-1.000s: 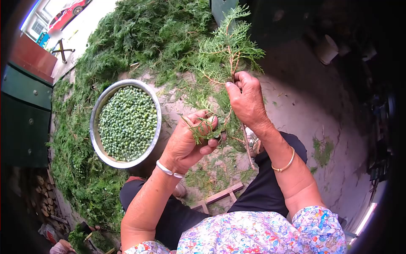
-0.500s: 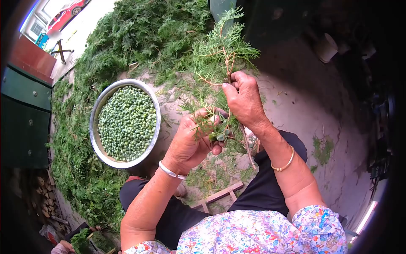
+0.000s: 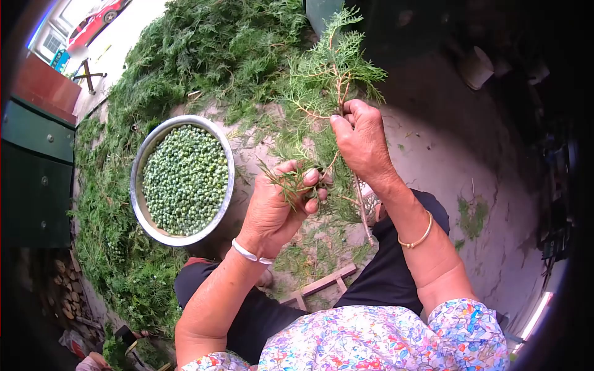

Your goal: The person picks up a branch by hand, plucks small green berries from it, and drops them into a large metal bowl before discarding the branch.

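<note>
Foliage-strewn floor (image 3: 427, 142) surrounds a metal basin (image 3: 179, 240) of green fruits (image 3: 184, 179). Left hand (image 3: 271, 205): fingers pinch a leafy sprig (image 3: 282, 183). Just right, the branch (image 3: 340, 75), long axis pointing forward, is pinched mid-stem by fingers of the right hand (image 3: 367, 143).

Berries (image 3: 185, 179) lie in the basin (image 3: 230, 185) to your left, with foliage (image 3: 204, 43) on the floor (image 3: 427, 148) beyond and left of it, the branch (image 3: 339, 77) in your right grip (image 3: 364, 136), your left grip (image 3: 275, 201) between basin and right grip, and the frame (image 3: 322, 285) between your legs (image 3: 396, 260).
</note>
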`<action>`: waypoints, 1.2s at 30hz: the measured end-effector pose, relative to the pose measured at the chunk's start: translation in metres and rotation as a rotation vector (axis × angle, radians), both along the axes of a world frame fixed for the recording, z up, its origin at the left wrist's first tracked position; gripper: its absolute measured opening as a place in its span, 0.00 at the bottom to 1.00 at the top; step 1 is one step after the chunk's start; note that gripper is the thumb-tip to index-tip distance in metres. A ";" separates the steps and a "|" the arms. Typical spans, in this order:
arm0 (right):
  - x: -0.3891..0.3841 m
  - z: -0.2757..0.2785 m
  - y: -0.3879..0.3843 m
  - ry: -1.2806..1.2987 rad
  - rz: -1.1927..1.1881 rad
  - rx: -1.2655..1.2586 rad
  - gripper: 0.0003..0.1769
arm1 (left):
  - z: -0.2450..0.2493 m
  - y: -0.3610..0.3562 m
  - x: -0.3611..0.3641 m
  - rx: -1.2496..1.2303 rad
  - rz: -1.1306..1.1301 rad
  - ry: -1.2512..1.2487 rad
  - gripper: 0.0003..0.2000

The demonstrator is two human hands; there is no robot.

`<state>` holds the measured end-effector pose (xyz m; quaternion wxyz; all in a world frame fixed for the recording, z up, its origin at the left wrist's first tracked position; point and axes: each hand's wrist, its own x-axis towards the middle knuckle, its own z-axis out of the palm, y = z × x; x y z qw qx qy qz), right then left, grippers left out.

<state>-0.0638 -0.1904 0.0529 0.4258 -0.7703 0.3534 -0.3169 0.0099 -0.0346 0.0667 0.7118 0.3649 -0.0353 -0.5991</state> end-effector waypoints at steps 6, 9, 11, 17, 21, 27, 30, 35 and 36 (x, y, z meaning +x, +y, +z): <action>-0.001 -0.009 -0.012 -0.011 -0.056 -0.113 0.07 | -0.003 -0.001 0.001 0.118 0.145 -0.055 0.08; -0.008 -0.005 -0.036 -0.040 -0.209 -0.148 0.07 | -0.001 0.006 0.002 0.118 0.136 -0.080 0.07; -0.015 0.001 -0.048 -0.232 -0.225 -0.033 0.09 | 0.003 0.014 0.013 0.069 0.075 -0.063 0.06; -0.022 0.006 -0.047 -0.331 -0.185 0.248 0.08 | -0.013 0.020 0.037 -0.163 0.114 0.316 0.13; -0.023 0.000 -0.052 -0.349 -0.098 0.434 0.07 | -0.013 0.025 0.040 -0.206 0.103 0.243 0.13; -0.018 -0.004 -0.043 -0.644 0.229 0.745 0.07 | -0.002 0.047 0.080 -0.095 0.284 -0.146 0.11; -0.020 -0.004 -0.036 -0.714 0.330 0.741 0.09 | 0.005 0.072 0.113 0.091 0.447 -0.557 0.13; -0.019 -0.009 -0.037 -0.748 0.424 0.790 0.09 | 0.008 0.116 0.160 0.637 0.713 -1.441 0.24; -0.017 -0.011 -0.036 -0.755 0.410 0.851 0.08 | -0.019 0.140 0.190 0.877 0.795 -1.880 0.26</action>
